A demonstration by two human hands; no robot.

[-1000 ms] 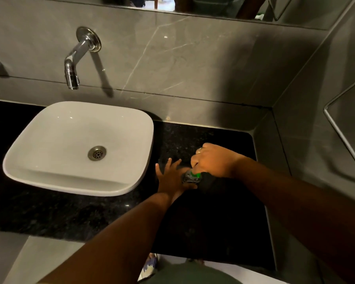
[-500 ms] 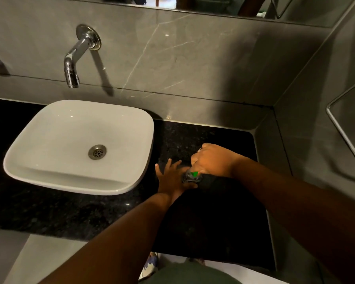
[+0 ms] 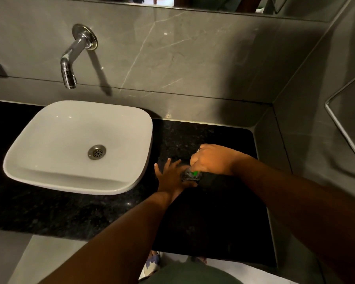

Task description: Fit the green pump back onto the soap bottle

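Note:
The soap bottle (image 3: 190, 175) stands on the black counter (image 3: 213, 222) right of the basin; only its clear shoulder shows between my hands. A sliver of the green pump (image 3: 195, 173) peeks out at the bottle's top, under my right hand (image 3: 212, 159), which is closed down over it from above. My left hand (image 3: 171, 176) lies against the bottle's left side, thumb wrapped toward it, fingers spread and pointing away. The rest of the pump and the bottle's body are hidden.
A white basin (image 3: 29, 167) sits left of my hands, a chrome tap (image 3: 70, 64) on the grey wall above it. A grey side wall with a metal-framed panel (image 3: 336, 124) closes the counter's right end. The counter's front edge lies below my forearms.
Both hands stay where they were on the bottle. The visible patch of green under my right hand has shrunk slightly over the second.

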